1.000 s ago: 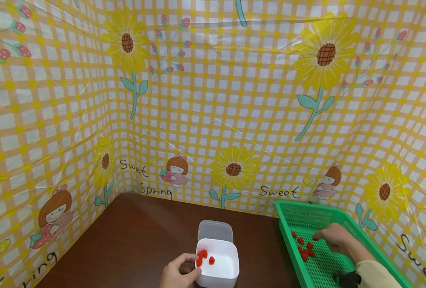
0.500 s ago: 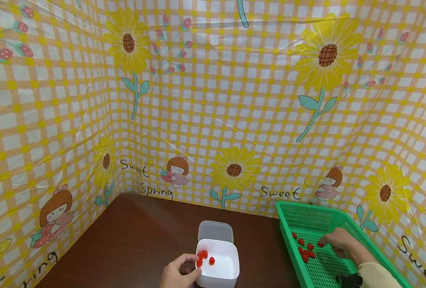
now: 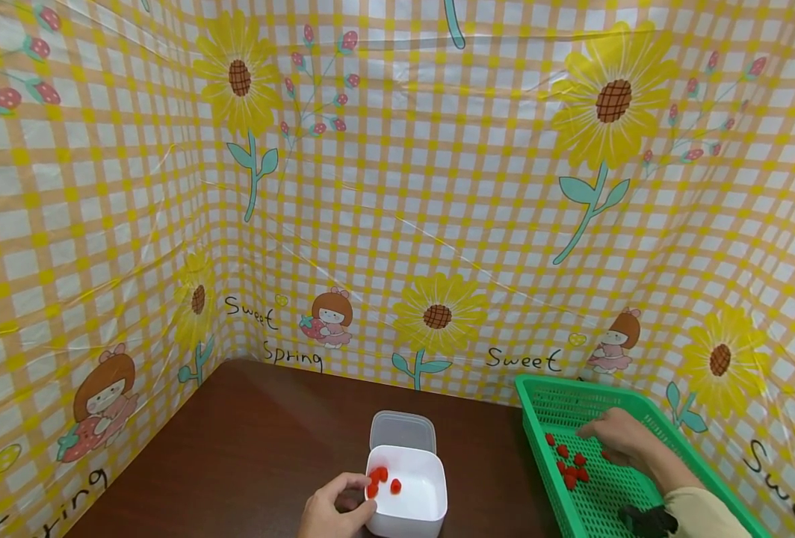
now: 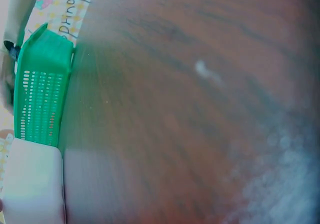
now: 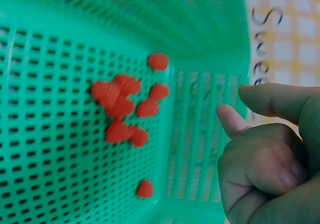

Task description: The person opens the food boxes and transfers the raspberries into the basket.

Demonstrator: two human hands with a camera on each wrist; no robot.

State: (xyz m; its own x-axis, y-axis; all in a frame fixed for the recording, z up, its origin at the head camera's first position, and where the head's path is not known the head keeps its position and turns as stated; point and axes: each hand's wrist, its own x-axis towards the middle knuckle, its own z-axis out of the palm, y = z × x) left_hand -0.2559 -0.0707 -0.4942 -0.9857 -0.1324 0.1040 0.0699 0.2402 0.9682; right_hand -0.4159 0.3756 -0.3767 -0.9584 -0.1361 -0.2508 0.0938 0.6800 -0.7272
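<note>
In the head view my left hand (image 3: pixel 335 504) rests against the left wall of a square white plastic container (image 3: pixel 418 497), thumb and fingertips at its rim. Several small red berries (image 3: pixel 395 486) lie inside, mostly along the side near that hand. My right hand (image 3: pixel 622 437) is over a green basket (image 3: pixel 530 430). Its thumb and index finger stand apart with nothing between them, while the other fingers are curled, as the right wrist view shows. More red berries (image 5: pixel 120 106) are scattered on the basket floor, and a single berry (image 3: pixel 604 453) lies just under the right hand.
A translucent lid (image 3: pixel 402 431) lies behind the white container on the dark brown tabletop (image 3: pixel 263 448). Checked cloth (image 3: pixel 397 224) with sunflowers encloses the table at the back and sides. The basket's raised rim (image 3: pixel 539 478) borders the right hand.
A berry at my right fingertips has been let go and lies on the basket floor. The right hand has lifted and shifted slightly away from it. My left hand and the container have stayed still.
</note>
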